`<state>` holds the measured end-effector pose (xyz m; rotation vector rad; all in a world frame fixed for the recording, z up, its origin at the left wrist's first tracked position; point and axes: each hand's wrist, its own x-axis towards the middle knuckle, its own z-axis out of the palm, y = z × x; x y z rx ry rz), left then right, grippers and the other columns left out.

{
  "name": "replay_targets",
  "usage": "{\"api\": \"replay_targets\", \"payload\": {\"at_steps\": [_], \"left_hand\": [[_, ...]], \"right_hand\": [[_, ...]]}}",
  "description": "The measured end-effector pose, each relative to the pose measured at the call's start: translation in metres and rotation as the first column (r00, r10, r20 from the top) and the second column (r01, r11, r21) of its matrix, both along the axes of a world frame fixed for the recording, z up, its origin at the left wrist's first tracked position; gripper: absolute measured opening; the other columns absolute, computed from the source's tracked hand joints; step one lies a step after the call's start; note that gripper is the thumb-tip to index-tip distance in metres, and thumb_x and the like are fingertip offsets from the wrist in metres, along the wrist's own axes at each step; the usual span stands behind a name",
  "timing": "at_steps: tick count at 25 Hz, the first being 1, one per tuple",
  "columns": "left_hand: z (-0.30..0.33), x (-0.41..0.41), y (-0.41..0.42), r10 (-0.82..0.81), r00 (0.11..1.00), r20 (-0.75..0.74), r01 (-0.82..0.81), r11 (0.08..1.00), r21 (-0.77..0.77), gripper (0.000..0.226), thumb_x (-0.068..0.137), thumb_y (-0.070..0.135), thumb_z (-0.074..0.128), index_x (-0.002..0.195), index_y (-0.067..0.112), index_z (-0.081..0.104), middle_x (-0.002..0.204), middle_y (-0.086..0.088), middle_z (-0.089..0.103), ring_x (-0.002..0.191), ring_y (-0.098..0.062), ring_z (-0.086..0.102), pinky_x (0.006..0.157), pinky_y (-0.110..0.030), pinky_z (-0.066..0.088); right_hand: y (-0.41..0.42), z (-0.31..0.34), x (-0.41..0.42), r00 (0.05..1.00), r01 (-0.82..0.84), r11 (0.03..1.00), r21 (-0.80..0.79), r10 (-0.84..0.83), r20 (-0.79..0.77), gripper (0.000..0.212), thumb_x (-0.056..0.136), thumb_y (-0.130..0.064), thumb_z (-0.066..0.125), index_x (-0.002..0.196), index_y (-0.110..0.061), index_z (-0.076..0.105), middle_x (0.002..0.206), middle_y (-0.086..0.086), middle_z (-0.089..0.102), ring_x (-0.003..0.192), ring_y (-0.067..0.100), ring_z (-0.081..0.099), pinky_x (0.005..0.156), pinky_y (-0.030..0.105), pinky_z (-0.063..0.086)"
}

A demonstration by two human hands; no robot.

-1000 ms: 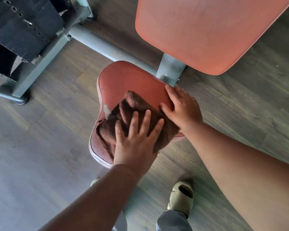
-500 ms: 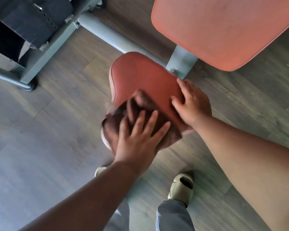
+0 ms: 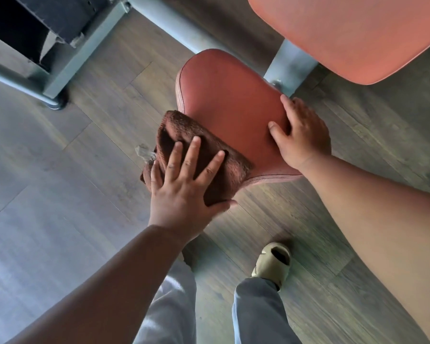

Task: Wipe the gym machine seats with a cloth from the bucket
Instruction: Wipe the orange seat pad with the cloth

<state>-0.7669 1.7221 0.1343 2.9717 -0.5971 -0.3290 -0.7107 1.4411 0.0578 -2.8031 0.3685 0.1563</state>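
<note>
A small red padded seat [image 3: 230, 105] of a gym machine fills the middle of the view. A brown towelling cloth [image 3: 184, 135] lies bunched over the seat's near left edge. My left hand [image 3: 184, 189] presses flat on the cloth with spread straight fingers and the thumb under its lower edge. My right hand [image 3: 301, 137] rests on the seat's right edge, fingers curved over the rim. The bucket is out of view.
A large orange-red back pad [image 3: 345, 33] hangs at the top right on a grey post [image 3: 288, 65]. Grey frame tubes [image 3: 164, 23] and a black weight stack [image 3: 50, 16] stand at the top left. My feet, one in a beige shoe [image 3: 273, 264], stand on the wood floor below the seat.
My left hand has dragged the cloth toward the seat's near left edge, so more red padding shows. The right hand has stayed on the seat's right rim.
</note>
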Motion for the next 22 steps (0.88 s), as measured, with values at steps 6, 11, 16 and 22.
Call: {"api": "replay_targets", "payload": {"at_steps": [6, 11, 16, 22], "left_hand": [[-0.016, 0.117, -0.044, 0.404, 0.861, -0.309, -0.439, 0.897, -0.048, 0.115, 0.066, 0.092, 0.048, 0.155, 0.041, -0.003, 0.162, -0.012, 0.006, 0.14, -0.043, 0.03, 0.103, -0.059, 0.041], [-0.006, 0.108, -0.045, 0.329, 0.894, -0.304, -0.327, 0.943, 0.06, 0.111, 0.074, 0.088, 0.043, 0.156, 0.035, -0.01, 0.163, -0.019, -0.002, 0.144, -0.046, 0.023, 0.104, -0.056, 0.038], [-0.002, 0.082, -0.021, 0.167, 0.953, -0.251, -0.151, 0.985, 0.082, 0.095, 0.077, 0.09, 0.028, 0.153, 0.047, -0.009, 0.165, -0.007, -0.011, 0.146, -0.041, 0.018, 0.104, -0.058, 0.039], [-0.04, 0.236, -0.075, 0.185, 0.951, -0.249, -0.162, 0.981, 0.11, 0.085, 0.079, 0.087, 0.03, 0.153, 0.051, 0.008, 0.163, -0.005, 0.017, 0.143, -0.043, 0.025, 0.108, -0.058, 0.034]], "right_hand": [[-0.001, -0.001, 0.001, 0.999, -0.029, 1.0, -0.011, 0.029, 0.026, 0.068, 0.091, -0.062, 0.036, 0.15, -0.029, 0.03, 0.146, 0.003, 0.046, 0.13, 0.029, 0.045, 0.102, 0.052, 0.042], [-0.001, 0.001, 0.002, 1.0, -0.021, 1.0, 0.001, 0.021, 0.023, 0.068, 0.089, -0.061, 0.038, 0.149, -0.029, 0.032, 0.147, 0.004, 0.046, 0.13, 0.031, 0.046, 0.102, 0.051, 0.041], [0.002, 0.001, 0.002, 0.999, -0.021, 0.999, -0.031, 0.022, 0.025, 0.07, 0.088, -0.06, 0.037, 0.149, -0.025, 0.034, 0.145, 0.006, 0.047, 0.127, 0.032, 0.047, 0.099, 0.05, 0.042], [0.002, 0.0, 0.0, 1.0, 0.003, 1.0, -0.026, -0.002, 0.008, 0.074, 0.089, -0.064, 0.031, 0.154, -0.028, 0.031, 0.154, 0.012, 0.042, 0.138, 0.032, 0.04, 0.109, 0.05, 0.037]]}}
